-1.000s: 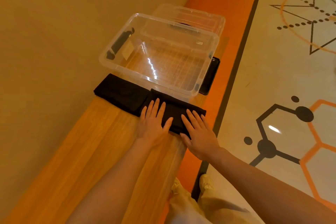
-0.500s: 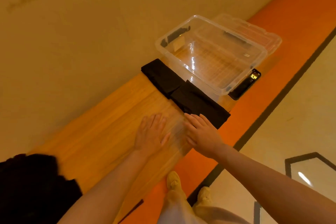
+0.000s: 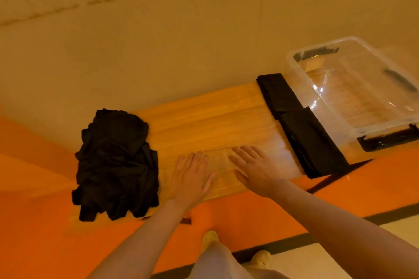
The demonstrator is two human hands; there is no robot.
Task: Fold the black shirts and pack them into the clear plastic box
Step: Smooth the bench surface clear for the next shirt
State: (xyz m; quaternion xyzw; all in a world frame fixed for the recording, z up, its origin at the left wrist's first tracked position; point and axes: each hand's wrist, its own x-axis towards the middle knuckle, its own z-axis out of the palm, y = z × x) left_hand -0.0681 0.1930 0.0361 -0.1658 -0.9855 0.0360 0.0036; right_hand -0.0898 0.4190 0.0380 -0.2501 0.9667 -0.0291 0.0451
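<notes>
Two folded black shirts lie side by side on a long, pale wooden bench, forming a dark strip across it. The nearer folded shirt (image 3: pixel 311 142) reaches the bench's front edge; the farther folded shirt (image 3: pixel 277 94) sits toward the wall. Both lie just beside the clear plastic box (image 3: pixel 301 74), which stands open on the bench (image 3: pixel 204 115) to their right and holds no clothing. A flat black object (image 3: pixel 390 140), perhaps the box's lid or a tray, pokes out from under the box's near end; what it is cannot be told.

To the left, well apart from the folded pair, a crumpled heap of black shirts (image 3: pixel 116 165) waits unfolded, its lower edge spilling over the bench's front edge.

Between heap and folded shirts, both hands hover over or rest on bare wood, palms down. The left hand (image 3: pixel 191 176) has straight, spread fingers and holds nothing. The right hand (image 3: pixel 255 167) is likewise flat, fingers extended, holding nothing.

Judging the risks: the overhanging heap could slide to the orange floor (image 3: pixel 45 233) if one shirt is tugged carelessly from it. The nearer folded shirt, at the bench edge, could be knocked off by the right arm. Lifting the folded shirts loosely could undo their folds.
</notes>
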